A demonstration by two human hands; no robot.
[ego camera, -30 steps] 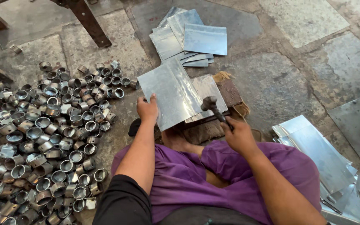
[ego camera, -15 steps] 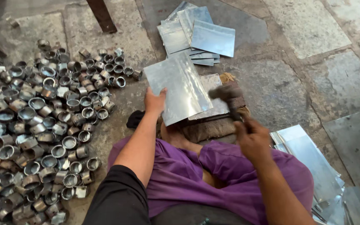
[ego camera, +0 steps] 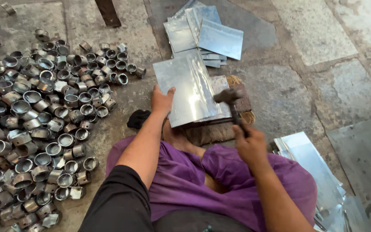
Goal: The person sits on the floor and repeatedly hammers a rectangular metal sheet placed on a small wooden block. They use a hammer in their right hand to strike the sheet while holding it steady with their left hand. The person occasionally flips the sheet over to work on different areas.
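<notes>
My left hand [ego camera: 162, 101] presses on the left edge of a shiny rectangular metal sheet [ego camera: 190, 86] that lies over more sheets on a dark block [ego camera: 217, 129] in front of my legs. My right hand [ego camera: 250, 144] grips the handle of a hammer [ego camera: 230, 101]. The hammer head hangs just above the sheet's right edge. My legs, in purple cloth [ego camera: 220, 180], are folded below the block.
A large heap of short metal rings [ego camera: 35, 120] covers the stone floor on the left. A stack of cut sheets [ego camera: 205, 36] lies at the top, and more sheets [ego camera: 318, 172] lie at the lower right. A dark bar [ego camera: 107, 12] stands at the top.
My right hand and the hammer have shifted slightly right, with the hammer head still beside the sheet's right edge. My left hand stays on the sheet.
</notes>
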